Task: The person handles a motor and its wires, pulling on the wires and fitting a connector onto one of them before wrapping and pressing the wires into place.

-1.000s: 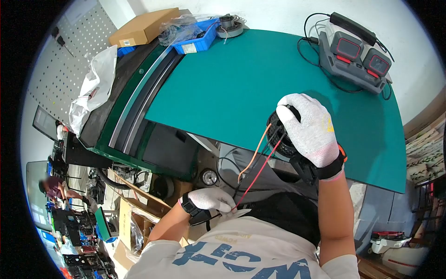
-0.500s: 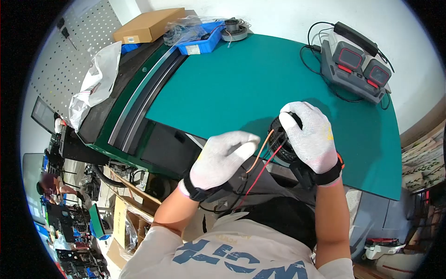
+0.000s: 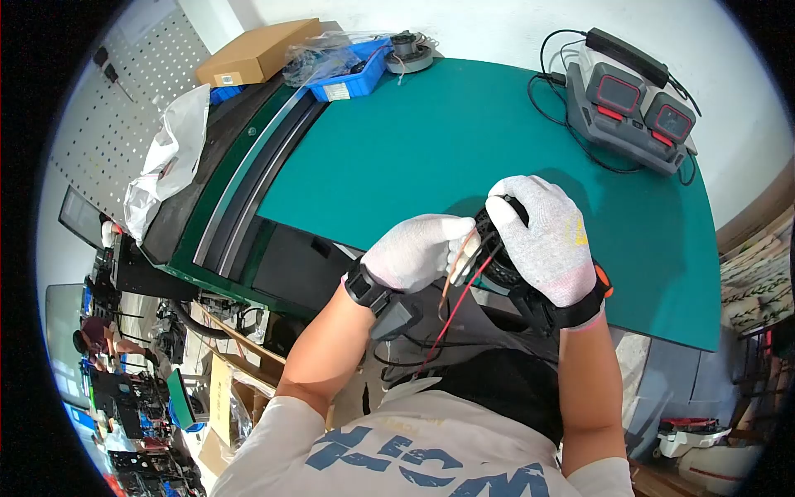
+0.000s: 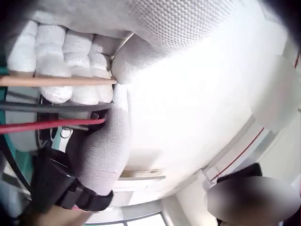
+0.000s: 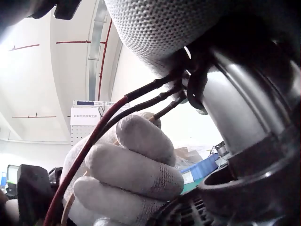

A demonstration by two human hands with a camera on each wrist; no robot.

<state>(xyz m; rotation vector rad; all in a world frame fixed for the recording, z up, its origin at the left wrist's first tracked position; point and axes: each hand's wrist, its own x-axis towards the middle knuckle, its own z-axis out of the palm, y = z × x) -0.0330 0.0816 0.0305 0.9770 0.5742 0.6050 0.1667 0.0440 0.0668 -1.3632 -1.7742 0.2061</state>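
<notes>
My right hand [image 3: 542, 236], in a white knit glove, grips a round black motor-like part [image 3: 499, 269] near the bench's front edge. In the right wrist view its silvery cylinder [image 5: 225, 108] shows above a ribbed black body. Three wires leave the part: tan [image 4: 56, 81], black [image 4: 51, 107] and red [image 3: 454, 317], with dark sleeves at their roots. My gloved left hand [image 3: 422, 253] is just left of the part, its fingers curled round the tan wire close to its root. The red and black wires run outside those fingers and hang down toward the lap.
A green bench top [image 3: 397, 166] lies ahead. At its back stand a blue bin [image 3: 352, 81], a similar wired part [image 3: 410, 56] and a cardboard box [image 3: 257, 54]. A charger with two batteries [image 3: 633, 108] stands at the right. An open carton [image 3: 240, 398] is below left.
My left hand has risen from the lap, letting go of the wires there, and moved right to the part, where it now holds the tan wire. The right hand keeps its grip.
</notes>
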